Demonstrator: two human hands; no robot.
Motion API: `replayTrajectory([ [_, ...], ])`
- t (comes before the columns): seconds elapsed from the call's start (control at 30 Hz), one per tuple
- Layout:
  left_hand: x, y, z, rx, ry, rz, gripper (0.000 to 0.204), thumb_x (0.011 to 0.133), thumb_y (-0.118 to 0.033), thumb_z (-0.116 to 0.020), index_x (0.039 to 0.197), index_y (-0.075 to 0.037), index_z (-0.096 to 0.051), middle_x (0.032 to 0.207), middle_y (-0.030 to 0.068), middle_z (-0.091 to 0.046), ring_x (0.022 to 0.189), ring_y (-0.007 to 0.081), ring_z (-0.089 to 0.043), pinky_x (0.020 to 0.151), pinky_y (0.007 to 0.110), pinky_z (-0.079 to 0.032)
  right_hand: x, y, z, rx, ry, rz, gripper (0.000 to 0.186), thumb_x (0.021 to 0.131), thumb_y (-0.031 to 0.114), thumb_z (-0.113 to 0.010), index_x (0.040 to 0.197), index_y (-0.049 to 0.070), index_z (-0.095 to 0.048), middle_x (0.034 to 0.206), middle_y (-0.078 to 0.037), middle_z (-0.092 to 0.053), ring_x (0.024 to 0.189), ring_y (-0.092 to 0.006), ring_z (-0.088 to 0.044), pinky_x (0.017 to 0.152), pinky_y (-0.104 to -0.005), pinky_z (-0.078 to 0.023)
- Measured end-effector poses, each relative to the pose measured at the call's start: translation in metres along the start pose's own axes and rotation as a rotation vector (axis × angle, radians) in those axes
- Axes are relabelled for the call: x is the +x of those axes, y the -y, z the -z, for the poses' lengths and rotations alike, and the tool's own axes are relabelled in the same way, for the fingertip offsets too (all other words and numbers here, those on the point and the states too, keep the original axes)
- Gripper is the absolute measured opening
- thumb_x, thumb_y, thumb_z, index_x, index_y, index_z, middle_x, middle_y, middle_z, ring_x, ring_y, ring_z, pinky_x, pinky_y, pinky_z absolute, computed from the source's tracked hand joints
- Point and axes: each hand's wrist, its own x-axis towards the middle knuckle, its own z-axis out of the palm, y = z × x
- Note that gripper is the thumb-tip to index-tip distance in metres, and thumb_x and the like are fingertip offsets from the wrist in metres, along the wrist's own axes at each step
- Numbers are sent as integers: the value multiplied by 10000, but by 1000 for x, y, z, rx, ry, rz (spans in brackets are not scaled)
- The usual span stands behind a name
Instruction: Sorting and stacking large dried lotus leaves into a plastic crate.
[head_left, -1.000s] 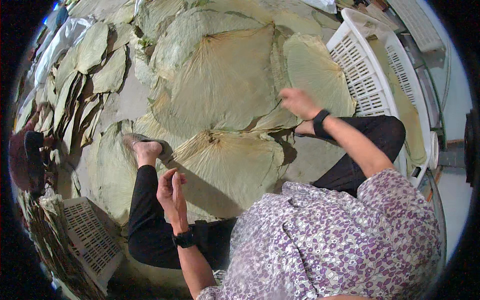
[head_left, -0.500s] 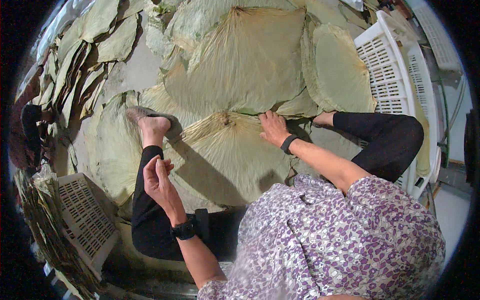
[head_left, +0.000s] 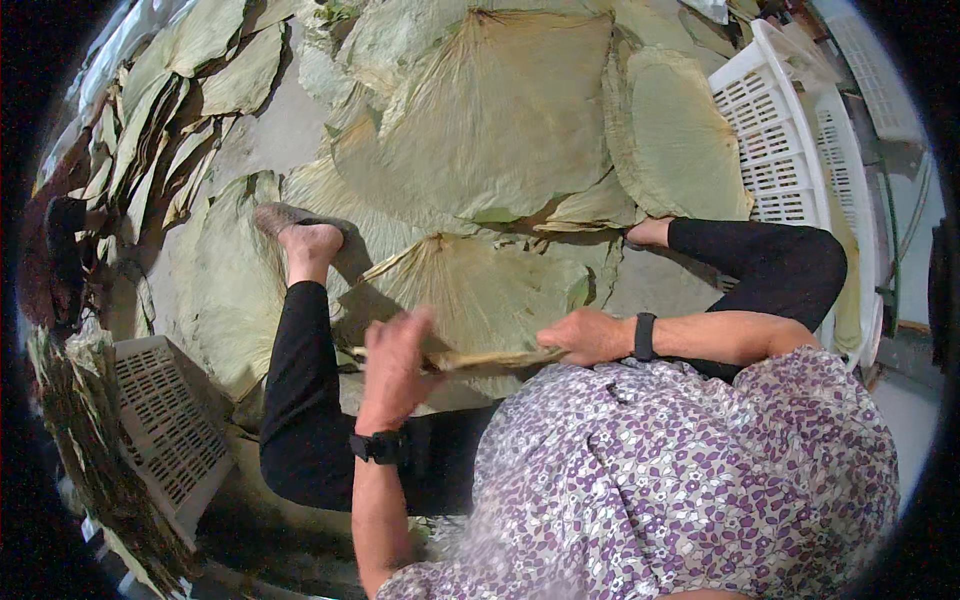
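Observation:
Across my lap stretches a dried lotus leaf (head_left: 495,358), pale green-tan, its edge seen as a narrow band running between my two hands. My right hand (head_left: 590,335) is closed around the band's right end. Over its left part is my left hand (head_left: 398,365), smeared by motion, so its grip on the leaf cannot be made out. Just beyond the band, between my legs, lies another dried lotus leaf (head_left: 470,285), fan-shaped with ribs meeting at its far tip.
Large dried leaves (head_left: 490,120) cover the floor ahead. Folded leaves (head_left: 150,140) are heaped at the far left. A white slatted crate (head_left: 770,130) stands at right, another crate (head_left: 170,430) at left beside a leaf stack (head_left: 90,470). My legs lie bent to both sides.
My right hand has drawn back toward my lap, bringing a leaf edge up with it. My left hand has moved right and over to that leaf.

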Motion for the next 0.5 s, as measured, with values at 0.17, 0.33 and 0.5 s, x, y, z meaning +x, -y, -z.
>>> replayTrajectory([
  [0.17,-3,-23,-30,-46,247,-299,266,706,-148,-652,960,-98,-592,797,67,-616,806,236,-606,785,356,-423,14,-40,11,621,426,-122,392,732,260,-675,1043,55,-555,929,-166,-614,875,-293,-597,707,-388,-461],
  [0.33,9,-15,-36,-32,170,-220,150,734,-107,-597,875,-93,-551,747,79,-609,737,258,-609,712,360,-454,96,-86,30,310,-73,-405,576,744,361,-677,1177,15,-517,1080,-198,-586,991,-310,-563,834,-383,-456],
  [0.5,10,-13,-28,-45,121,-177,62,764,-116,-564,808,-91,-528,750,94,-608,725,262,-610,698,373,-459,145,-109,-16,-12,-401,-482,601,724,324,-685,1178,-8,-472,1017,-243,-591,969,-393,-562,846,-441,-458],
])
